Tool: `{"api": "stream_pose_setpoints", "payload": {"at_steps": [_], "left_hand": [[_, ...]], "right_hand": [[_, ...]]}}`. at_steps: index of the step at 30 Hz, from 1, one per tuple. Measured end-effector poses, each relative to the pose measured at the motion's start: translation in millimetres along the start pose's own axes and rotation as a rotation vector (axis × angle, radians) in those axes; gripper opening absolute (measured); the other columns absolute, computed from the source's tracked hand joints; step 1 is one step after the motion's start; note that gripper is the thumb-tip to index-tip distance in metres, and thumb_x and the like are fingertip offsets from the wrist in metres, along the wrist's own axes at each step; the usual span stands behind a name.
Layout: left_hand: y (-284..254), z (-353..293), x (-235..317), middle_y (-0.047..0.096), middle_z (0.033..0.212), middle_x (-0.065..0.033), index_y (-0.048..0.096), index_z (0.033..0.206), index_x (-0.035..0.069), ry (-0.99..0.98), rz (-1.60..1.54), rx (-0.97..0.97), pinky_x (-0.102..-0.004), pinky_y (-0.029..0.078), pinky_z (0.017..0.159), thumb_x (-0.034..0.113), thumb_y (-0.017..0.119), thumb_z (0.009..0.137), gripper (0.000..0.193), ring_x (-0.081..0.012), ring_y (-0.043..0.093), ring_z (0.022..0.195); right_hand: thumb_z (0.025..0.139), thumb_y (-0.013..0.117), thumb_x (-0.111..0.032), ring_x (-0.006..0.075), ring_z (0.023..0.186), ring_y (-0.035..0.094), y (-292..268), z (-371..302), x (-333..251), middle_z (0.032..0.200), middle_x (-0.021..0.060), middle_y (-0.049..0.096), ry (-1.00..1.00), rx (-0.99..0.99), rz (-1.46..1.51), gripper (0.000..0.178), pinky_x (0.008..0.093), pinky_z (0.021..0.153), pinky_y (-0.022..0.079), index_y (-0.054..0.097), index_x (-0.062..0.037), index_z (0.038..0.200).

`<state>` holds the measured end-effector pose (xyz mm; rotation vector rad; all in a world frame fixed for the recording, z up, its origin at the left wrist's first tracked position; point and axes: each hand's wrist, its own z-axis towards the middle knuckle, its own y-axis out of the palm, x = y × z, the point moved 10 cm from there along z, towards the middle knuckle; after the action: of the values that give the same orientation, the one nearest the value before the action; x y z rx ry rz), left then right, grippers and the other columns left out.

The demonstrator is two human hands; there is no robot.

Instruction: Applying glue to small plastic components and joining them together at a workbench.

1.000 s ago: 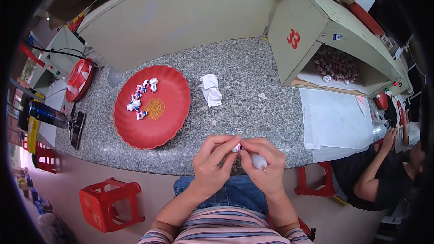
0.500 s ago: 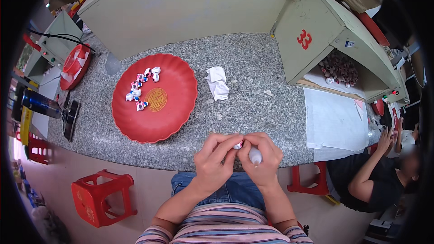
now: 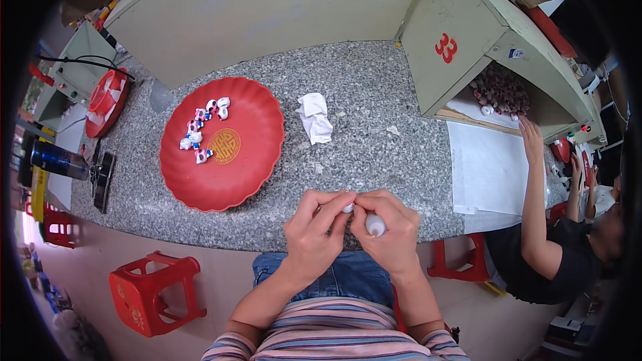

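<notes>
Taking the person's hands as the centre of the dial, the speckled grey worktop [image 3: 374,154] spreads from nine round to three o'clock. A pale green cabinet [image 3: 461,23] stands on it between one and two o'clock, a red marking on its side. At ten o'clock sits a scalloped red plate [image 3: 257,160], and at two o'clock a white sheet [image 3: 491,174] lies flat before the cabinet. The left hand [image 3: 311,230] and right hand [image 3: 393,235] meet at the worktop's near edge, while a co-worker's hand [image 3: 532,139] is raised at two o'clock, near the cabinet's mouth. Inside that mouth is a heap of small figures [image 3: 501,90]; whether they are finished or waiting I cannot tell. A crumpled white tissue [image 3: 315,119] lies at eleven o'clock. The right grip is curled round a small pale bottle [image 3: 375,226], its fingertips brought close against the left's. On the plate, roughly half a dozen painted figurines [image 3: 202,115] curve from twelve to about eight o'clock round its gold medallion, apparently the pieces done so far. Smallest is a white piece [image 3: 348,208], pinched in the left grip and mostly hidden; being in hand, it seems unfinished, so the work looks partway along.
</notes>
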<state>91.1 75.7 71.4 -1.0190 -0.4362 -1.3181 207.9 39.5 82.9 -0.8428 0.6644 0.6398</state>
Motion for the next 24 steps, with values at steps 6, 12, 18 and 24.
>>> {"api": "stream_pose_setpoints", "payload": {"at_steps": [6,12,18,24], "left_hand": [[5,-1,-5,0.058,0.081,-0.0064,0.064,0.094,0.007,-0.084,-0.133,-0.019,-0.0254,0.050,0.056,-0.007,0.065,0.067,0.030,-0.0170,0.061,0.068],[5,-2,-14,0.057,0.081,-0.0062,0.064,0.095,0.006,-0.130,-0.155,-0.008,-0.0255,0.048,0.054,-0.007,0.065,0.068,0.030,-0.0159,0.060,0.065],[5,1,4,0.057,0.080,-0.0058,0.064,0.095,0.008,0.009,0.025,-0.011,-0.0252,0.048,0.051,-0.007,0.065,0.066,0.032,-0.0160,0.060,0.063],[6,-2,-3,0.057,0.079,-0.0060,0.064,0.094,0.008,-0.011,-0.048,0.014,-0.0257,0.048,0.052,-0.008,0.065,0.066,0.032,-0.0168,0.060,0.064]], "right_hand": [[0.068,0.063,0.006,0.0183,0.062,0.062,-7,-3,6,0.074,0.0119,0.062,0.028,0.069,-0.050,0.010,0.0257,0.054,0.049,0.061,0.0009,0.076],[0.069,0.063,0.006,0.0170,0.062,0.062,-2,-5,28,0.075,0.0111,0.063,0.304,-0.046,0.268,0.010,0.0247,0.056,0.048,0.063,0.0015,0.078],[0.068,0.063,0.006,0.0174,0.062,0.062,-4,1,11,0.075,0.0110,0.062,0.097,-0.064,0.036,0.011,0.0255,0.055,0.049,0.063,0.0013,0.078],[0.063,0.067,0.002,0.0216,0.058,0.061,-4,-5,0,0.070,0.0089,0.060,-0.076,0.056,-0.125,0.015,0.0279,0.047,0.048,0.058,-0.0022,0.075]]}}
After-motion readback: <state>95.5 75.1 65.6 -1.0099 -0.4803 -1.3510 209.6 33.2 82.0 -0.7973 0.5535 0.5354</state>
